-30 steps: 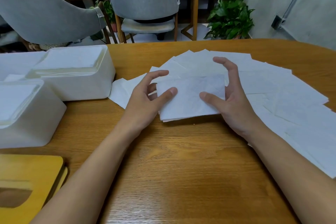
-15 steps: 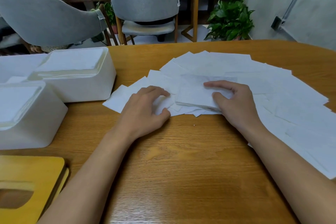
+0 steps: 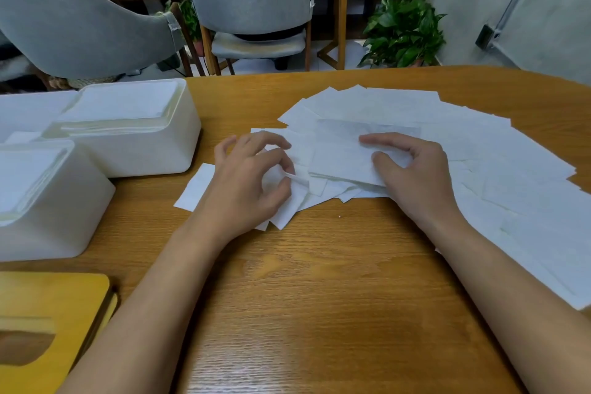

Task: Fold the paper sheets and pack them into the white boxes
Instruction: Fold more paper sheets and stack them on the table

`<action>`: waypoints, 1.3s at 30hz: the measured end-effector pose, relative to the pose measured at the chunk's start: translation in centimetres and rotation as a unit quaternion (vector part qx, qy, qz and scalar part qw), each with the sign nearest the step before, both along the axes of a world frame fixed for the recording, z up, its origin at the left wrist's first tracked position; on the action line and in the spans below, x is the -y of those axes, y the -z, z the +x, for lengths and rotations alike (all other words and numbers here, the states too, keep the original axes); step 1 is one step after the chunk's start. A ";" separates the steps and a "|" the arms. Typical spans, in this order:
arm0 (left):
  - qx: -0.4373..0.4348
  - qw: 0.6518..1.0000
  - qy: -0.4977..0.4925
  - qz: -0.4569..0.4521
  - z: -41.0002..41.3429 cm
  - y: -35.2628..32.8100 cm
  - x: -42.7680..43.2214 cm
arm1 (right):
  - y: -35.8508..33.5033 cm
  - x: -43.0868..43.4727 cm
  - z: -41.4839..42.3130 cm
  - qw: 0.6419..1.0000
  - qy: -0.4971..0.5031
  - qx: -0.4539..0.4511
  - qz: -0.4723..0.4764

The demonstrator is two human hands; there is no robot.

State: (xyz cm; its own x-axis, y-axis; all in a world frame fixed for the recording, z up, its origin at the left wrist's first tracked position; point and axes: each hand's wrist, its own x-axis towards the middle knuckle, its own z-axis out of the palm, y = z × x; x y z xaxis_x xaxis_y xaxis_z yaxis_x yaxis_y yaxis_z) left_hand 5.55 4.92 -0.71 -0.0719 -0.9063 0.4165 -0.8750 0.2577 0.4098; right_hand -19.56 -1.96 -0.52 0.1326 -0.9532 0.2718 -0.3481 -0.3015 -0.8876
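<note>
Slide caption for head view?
Left hand pinches a paper sheet; right hand rests on a paper stack, white boxes alongside.
</note>
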 end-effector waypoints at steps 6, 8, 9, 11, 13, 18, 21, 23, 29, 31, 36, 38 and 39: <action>-0.171 0.983 0.068 0.017 -1.8 -1.4 -0.7 | -0.7 -0.8 0.5 0.992 -0.119 0.024 0.016; -0.230 0.971 0.062 0.037 -2.1 -1.8 -0.9 | -0.9 -1.2 0.7 0.988 -0.149 0.014 0.028; -0.245 0.967 0.058 0.039 -2.3 -1.8 -0.9 | -0.9 -1.3 0.8 0.987 -0.154 0.016 0.037; -0.255 0.965 0.050 0.032 -2.4 -1.7 -0.7 | -0.8 -1.4 1.0 0.987 -0.147 0.028 0.056; -0.258 0.965 0.039 0.028 -2.3 -1.6 -0.6 | -0.6 -1.1 1.1 0.991 -0.115 0.024 0.059; -0.265 0.963 0.027 0.035 -1.6 -1.9 -0.5 | -0.5 -0.5 0.7 0.993 -0.082 0.022 0.077; -0.292 0.956 0.026 0.024 -1.7 -2.1 -0.6 | -1.1 -1.2 0.7 0.987 -0.149 0.014 0.053; -0.305 0.952 0.030 0.013 -2.1 -2.1 -0.6 | -1.4 -1.7 0.9 0.980 -0.193 -0.008 0.034; -0.328 0.944 0.040 0.009 -2.7 -2.0 -0.6 | -1.4 -2.3 1.2 0.977 -0.210 -0.034 0.020; -0.330 0.943 0.042 0.000 -2.8 -1.8 -0.5 | -1.4 -2.4 1.3 0.975 -0.217 -0.042 0.019; -0.342 0.939 0.037 -0.005 -3.0 -1.5 -0.3 | -1.4 -2.7 1.6 0.974 -0.223 -0.047 -0.006; -0.333 0.942 0.034 -0.009 -3.2 -1.2 -0.3 | -1.4 -2.7 1.6 0.973 -0.226 -0.052 -0.015; -0.318 0.947 0.031 -0.017 -3.2 -1.1 -0.3 | -1.4 -2.7 1.6 0.972 -0.227 -0.049 -0.021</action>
State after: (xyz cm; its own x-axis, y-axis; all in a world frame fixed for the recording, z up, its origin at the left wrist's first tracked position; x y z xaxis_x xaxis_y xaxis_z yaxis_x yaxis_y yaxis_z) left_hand 2.33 5.19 0.40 0.1517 -0.8938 0.4221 -0.4364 0.3226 0.8399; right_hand -18.00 0.73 0.86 0.5650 -0.7781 0.2745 -0.2526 -0.4798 -0.8402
